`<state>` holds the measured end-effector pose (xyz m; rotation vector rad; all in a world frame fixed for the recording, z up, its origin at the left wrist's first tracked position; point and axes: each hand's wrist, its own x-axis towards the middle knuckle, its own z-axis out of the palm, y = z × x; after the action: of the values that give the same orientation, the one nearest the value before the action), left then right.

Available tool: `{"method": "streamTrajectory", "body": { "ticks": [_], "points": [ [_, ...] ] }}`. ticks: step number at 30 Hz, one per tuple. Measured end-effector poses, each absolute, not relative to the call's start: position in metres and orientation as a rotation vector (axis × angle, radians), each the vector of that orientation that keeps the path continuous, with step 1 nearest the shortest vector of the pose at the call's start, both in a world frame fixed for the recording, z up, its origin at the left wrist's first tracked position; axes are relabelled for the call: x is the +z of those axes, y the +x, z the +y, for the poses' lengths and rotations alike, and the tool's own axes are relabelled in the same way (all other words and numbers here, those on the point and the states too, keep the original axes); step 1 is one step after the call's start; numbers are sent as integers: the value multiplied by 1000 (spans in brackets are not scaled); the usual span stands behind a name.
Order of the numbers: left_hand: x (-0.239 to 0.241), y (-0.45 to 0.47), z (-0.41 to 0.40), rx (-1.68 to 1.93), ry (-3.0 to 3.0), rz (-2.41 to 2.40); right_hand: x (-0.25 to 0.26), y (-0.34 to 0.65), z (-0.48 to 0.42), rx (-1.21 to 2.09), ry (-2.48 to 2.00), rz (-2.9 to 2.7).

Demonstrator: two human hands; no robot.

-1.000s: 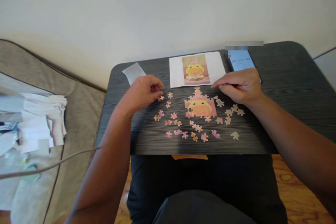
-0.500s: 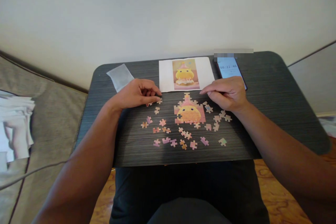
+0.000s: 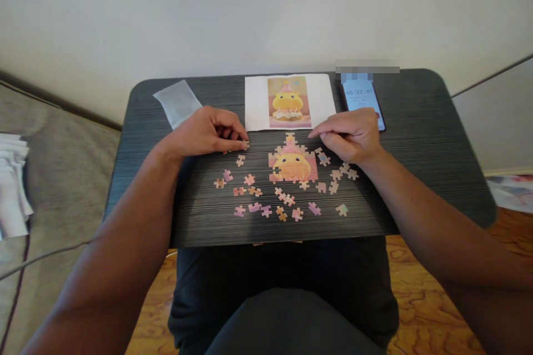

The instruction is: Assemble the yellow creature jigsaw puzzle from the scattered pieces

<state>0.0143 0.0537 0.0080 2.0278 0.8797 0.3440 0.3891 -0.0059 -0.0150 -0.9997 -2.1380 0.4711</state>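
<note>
A partly joined jigsaw [image 3: 291, 165] of a yellow creature lies mid-table, with several loose pieces [image 3: 266, 209] scattered in front of it and to both sides. My left hand [image 3: 204, 134] rests left of it, fingertips pinched on a small puzzle piece [image 3: 245, 145] at the table surface. My right hand [image 3: 350, 136] rests just right of the jigsaw's top, fingers curled together with the index tip pointing left; what it holds, if anything, is hidden. A printed reference picture [image 3: 320, 101] lies just beyond the jigsaw.
A phone [image 3: 361, 97] with a lit timer screen lies at the back right of the dark table [image 3: 437, 150]. A clear plastic bag [image 3: 177, 101] lies at the back left. A grey sofa [image 3: 62, 177] with papers stands left; the wall is behind.
My head view has swung right, so the table sits more to the left. My left hand's fingers came down flat onto the piece beside the jigsaw. My right hand kept its place.
</note>
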Motion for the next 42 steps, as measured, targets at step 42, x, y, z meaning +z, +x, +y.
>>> {"method": "streamTrajectory", "body": {
  "ticks": [42],
  "points": [
    [11, 19, 47, 307, 2053, 956, 26, 342, -54, 1131, -527, -2929]
  ]
}}
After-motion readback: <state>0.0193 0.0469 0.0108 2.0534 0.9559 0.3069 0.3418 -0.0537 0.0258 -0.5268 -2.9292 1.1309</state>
